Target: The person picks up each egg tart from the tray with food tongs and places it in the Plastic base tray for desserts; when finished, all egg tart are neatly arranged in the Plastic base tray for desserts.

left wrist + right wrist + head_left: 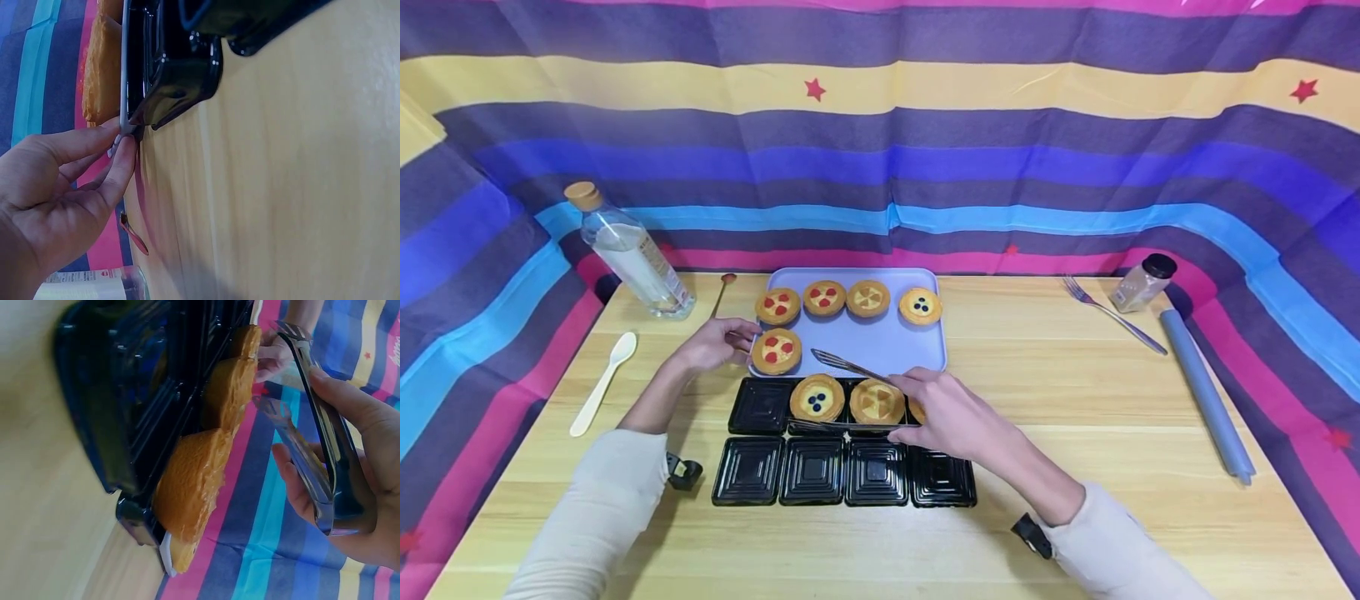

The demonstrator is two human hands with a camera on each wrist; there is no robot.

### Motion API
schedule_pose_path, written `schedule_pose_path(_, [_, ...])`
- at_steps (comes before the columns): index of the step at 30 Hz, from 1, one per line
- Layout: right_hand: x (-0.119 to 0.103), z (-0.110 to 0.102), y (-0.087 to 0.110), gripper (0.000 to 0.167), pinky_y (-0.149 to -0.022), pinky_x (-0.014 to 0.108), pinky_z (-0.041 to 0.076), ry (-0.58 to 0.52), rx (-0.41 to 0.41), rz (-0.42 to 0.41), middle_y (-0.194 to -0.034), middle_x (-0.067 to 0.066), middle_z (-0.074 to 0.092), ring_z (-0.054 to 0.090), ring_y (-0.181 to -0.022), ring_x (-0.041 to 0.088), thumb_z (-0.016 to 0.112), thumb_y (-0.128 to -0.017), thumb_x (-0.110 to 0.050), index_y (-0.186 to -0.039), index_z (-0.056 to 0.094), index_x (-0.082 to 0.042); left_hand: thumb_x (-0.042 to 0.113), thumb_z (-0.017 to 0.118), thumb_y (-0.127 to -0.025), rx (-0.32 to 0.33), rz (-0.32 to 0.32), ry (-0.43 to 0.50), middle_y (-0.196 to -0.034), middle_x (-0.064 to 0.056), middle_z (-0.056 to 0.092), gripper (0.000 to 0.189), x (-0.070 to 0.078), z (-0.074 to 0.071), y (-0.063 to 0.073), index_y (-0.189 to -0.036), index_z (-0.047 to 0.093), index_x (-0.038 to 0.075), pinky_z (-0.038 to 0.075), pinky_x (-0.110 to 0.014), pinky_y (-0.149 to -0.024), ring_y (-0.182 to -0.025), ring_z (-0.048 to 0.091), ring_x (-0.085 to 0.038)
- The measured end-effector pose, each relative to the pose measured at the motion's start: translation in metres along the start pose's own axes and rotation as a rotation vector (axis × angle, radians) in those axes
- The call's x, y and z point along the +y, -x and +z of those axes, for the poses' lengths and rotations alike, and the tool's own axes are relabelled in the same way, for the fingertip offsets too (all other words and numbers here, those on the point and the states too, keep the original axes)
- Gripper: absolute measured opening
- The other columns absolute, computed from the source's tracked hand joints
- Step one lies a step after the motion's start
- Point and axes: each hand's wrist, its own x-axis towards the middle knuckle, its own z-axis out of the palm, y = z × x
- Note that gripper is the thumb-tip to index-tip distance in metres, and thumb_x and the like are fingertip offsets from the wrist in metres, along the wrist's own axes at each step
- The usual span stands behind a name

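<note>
My left hand (pixel 711 343) pinches the left edge of a lavender tray (pixel 872 340) between thumb and fingers. My right hand (pixel 953 417) grips metal tongs (pixel 325 419), whose spread arms point left above the black tray. Nothing sits between the tong tips. On the lavender tray are several tarts: some with red pieces, like the front red-topped tart (pixel 777 351), a wedge-topped tart (pixel 868 298) and a blueberry tart (pixel 921 307). In the black sectioned tray (pixel 812 471), the back row holds another blueberry tart (pixel 817 398), another wedge-topped tart (pixel 877 402) and one mostly hidden behind my right hand.
A clear bottle (pixel 640 262) and a pale spoon (pixel 602 383) are at the left, with a small dark-headed utensil (pixel 722 293) beside the lavender tray. A fork (pixel 1112 315), a black-lidded jar (pixel 1142 283) and a grey roll (pixel 1206 392) lie or stand right. Striped cloth hangs behind.
</note>
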Motion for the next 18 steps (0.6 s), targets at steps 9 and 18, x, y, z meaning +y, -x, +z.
schedule_pose_path(9, [-0.006,0.004,-0.039,0.067,-0.078,0.028,0.057,0.004,-0.008,0.070,-0.116,0.013,0.064,0.064,-0.090,0.020,0.077,-0.077,-0.036,-0.129,0.056,0.000,-0.009,0.063,-0.078,0.006,0.009,-0.001,-0.114,-0.028,0.054,0.055,0.000,0.000,0.003,-0.131,0.046,-0.012,0.055,-0.032,-0.081,-0.102,0.060,-0.033])
schedule_pose_path(18, [-0.009,0.018,-0.070,0.065,-0.082,0.031,0.056,0.109,-0.023,0.028,-0.114,0.016,0.064,0.065,-0.096,0.026,0.076,-0.078,-0.037,-0.126,0.057,0.002,-0.009,0.063,-0.079,0.003,0.001,0.004,-0.116,-0.027,0.052,0.055,-0.001,0.000,-0.001,-0.131,0.046,-0.011,0.055,-0.029,-0.079,-0.102,0.060,-0.031])
